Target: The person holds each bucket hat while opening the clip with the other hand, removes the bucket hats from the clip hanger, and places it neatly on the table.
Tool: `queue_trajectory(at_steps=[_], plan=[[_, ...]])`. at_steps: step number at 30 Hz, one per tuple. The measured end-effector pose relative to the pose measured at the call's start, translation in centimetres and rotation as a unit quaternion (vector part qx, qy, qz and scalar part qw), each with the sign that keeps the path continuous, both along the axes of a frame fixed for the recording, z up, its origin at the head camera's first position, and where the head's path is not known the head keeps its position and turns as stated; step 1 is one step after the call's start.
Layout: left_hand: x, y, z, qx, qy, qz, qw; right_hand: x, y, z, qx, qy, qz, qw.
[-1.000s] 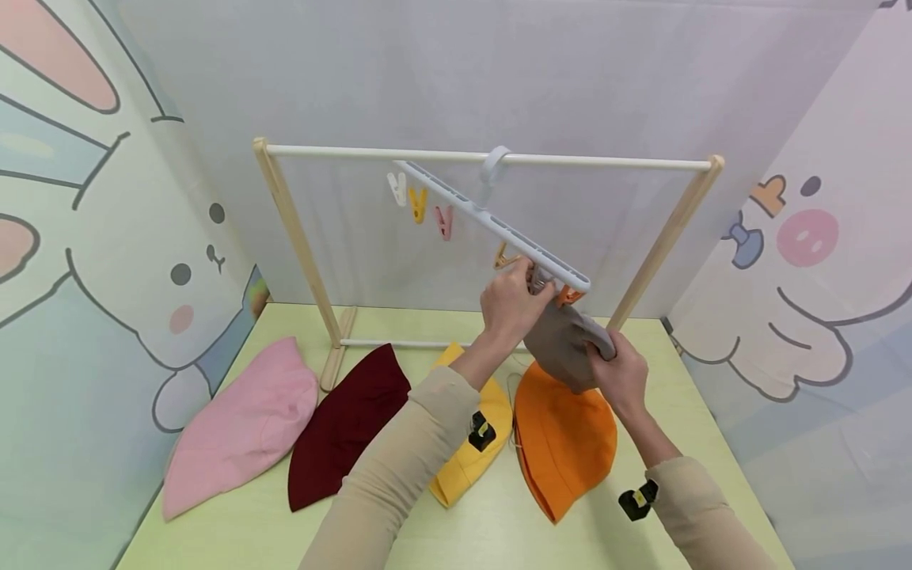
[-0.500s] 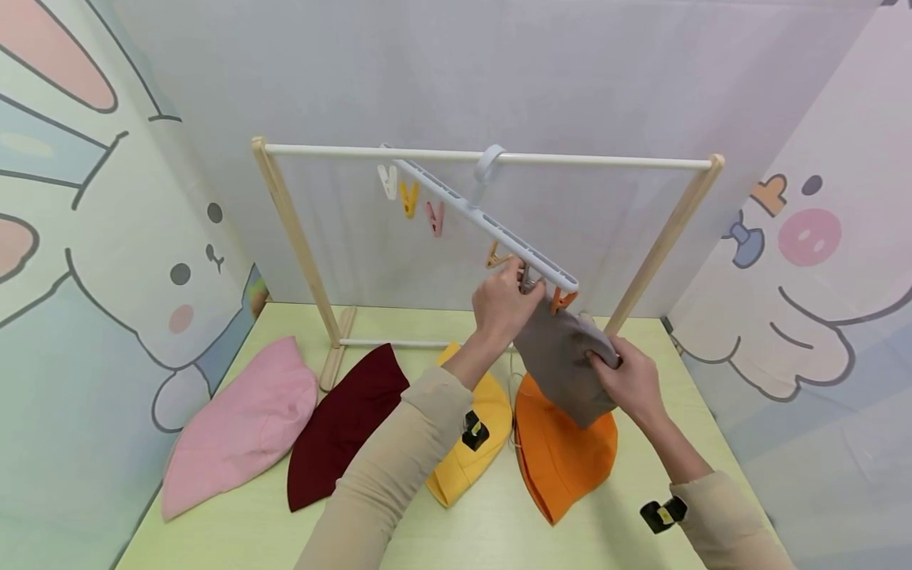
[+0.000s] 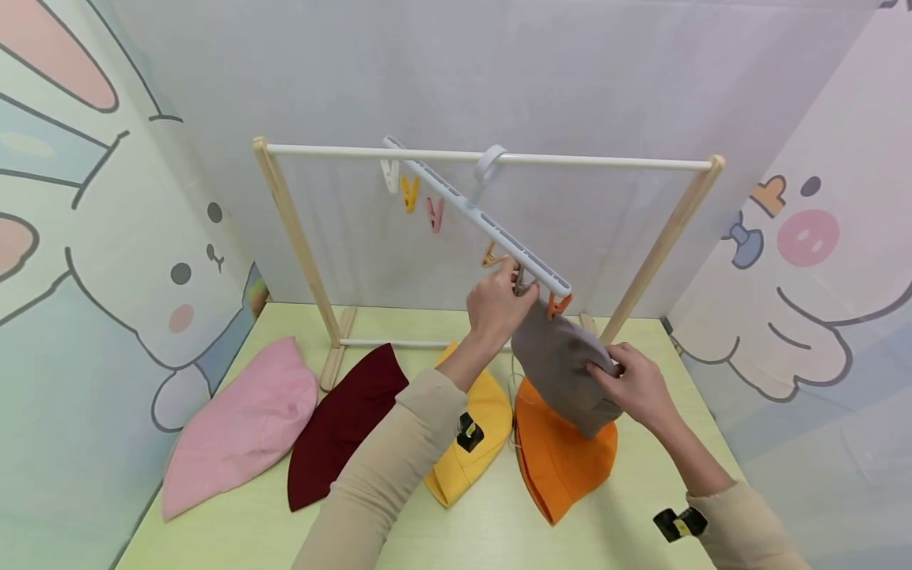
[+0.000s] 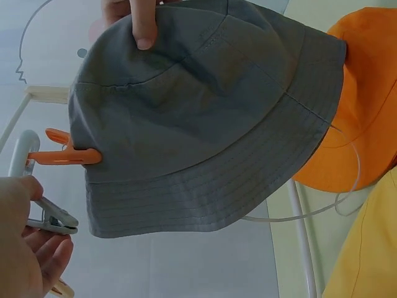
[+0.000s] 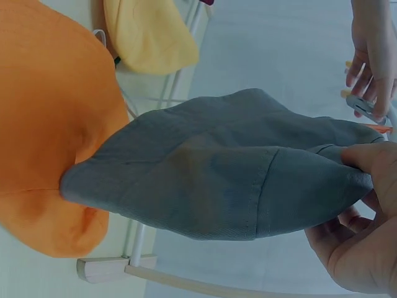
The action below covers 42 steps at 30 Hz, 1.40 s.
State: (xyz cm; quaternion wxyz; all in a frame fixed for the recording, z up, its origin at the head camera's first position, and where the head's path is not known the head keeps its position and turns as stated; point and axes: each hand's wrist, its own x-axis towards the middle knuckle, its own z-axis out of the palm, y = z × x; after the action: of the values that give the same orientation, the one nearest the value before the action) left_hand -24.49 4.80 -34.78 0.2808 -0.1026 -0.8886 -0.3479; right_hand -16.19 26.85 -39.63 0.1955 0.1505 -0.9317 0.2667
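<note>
A grey bucket hat [image 3: 559,364] hangs from the right end of a pale hanger bar [image 3: 504,237], with an orange clip [image 4: 65,157] biting its edge. My right hand [image 3: 634,388] pinches the hat's fabric at its right side, thumb in front. My left hand [image 3: 493,307] squeezes a grey clip [image 4: 57,217] that hangs beside the orange one. In the left wrist view that clip's tip sits just apart from the hat's edge. An orange hat [image 3: 563,475] lies on the table behind and below the grey one, partly covered by it in the head view.
The hanger hooks over the white rod [image 3: 606,161] of a wooden-legged rack. White [image 3: 389,176], yellow [image 3: 409,193], pink [image 3: 435,214] and tan [image 3: 492,255] clips dangle from the bar. Pink [image 3: 242,427], maroon [image 3: 349,427] and yellow [image 3: 492,404] hats lie on the table.
The hanger bar has shifted left, its near end a little lower. My left hand has moved left with it. My right hand has moved right and down, and the grey hat hangs lower.
</note>
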Motion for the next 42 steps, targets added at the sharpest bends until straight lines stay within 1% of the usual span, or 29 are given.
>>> queue_trajectory(at_steps=[7,10,16,23,30,33,38,42], plan=[[0.1,-0.2,-0.1,0.006,0.001,-0.004,1.0,0.9,-0.3,0.9,-0.014,-0.05,-0.005,0.9987],[0.1,-0.2,-0.1,0.012,0.0,-0.004,0.9999,1.2,-0.4,1.2,-0.018,-0.062,-0.005,0.9979],[0.2,-0.1,-0.2,0.02,-0.004,-0.009,0.9998,1.7,-0.8,1.5,-0.018,-0.057,0.004,0.9982],[0.3,-0.2,-0.2,0.021,-0.011,-0.026,0.9994,2.0,-1.0,1.6,-0.021,-0.054,0.005,0.9983],[0.5,-0.3,-0.6,0.031,-0.02,-0.022,0.9991,2.4,-1.3,2.0,-0.027,-0.054,0.001,0.9982],[0.8,-0.4,-0.7,0.042,-0.005,-0.02,0.9989,2.5,-1.5,2.0,-0.03,-0.054,0.0,0.9981],[1.5,-0.3,-1.0,0.062,0.033,-0.028,0.9971,2.7,-1.6,1.8,-0.034,-0.054,-0.005,0.998],[1.9,-0.3,-1.0,0.066,0.039,-0.04,0.9963,2.8,-1.7,1.7,-0.037,-0.049,-0.008,0.9981]])
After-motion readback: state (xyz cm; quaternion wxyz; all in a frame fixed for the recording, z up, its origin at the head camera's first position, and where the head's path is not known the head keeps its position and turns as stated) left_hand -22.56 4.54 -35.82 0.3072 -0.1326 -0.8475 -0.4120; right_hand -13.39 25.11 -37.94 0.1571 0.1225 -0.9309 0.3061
